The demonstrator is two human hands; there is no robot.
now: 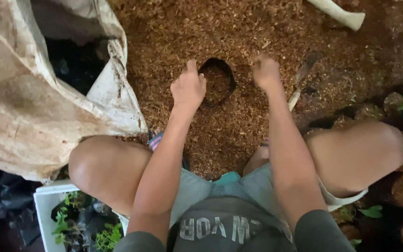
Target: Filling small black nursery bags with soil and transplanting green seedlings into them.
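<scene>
Reddish-brown sawdust (239,28) covers the ground, where a small black grow bag (217,80) sits half-sunk. It looks thin and floppy, best held at its rim, which the left hand (188,87) pinches. The right hand (265,71) hovers beside it, blurred, seemingly half-curled.

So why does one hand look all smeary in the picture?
In the head view the right hand is motion-blurred, while the left hand at the black pot is sharper; the corners fall into dark shadow, and the sack looks brightly lit.
</scene>
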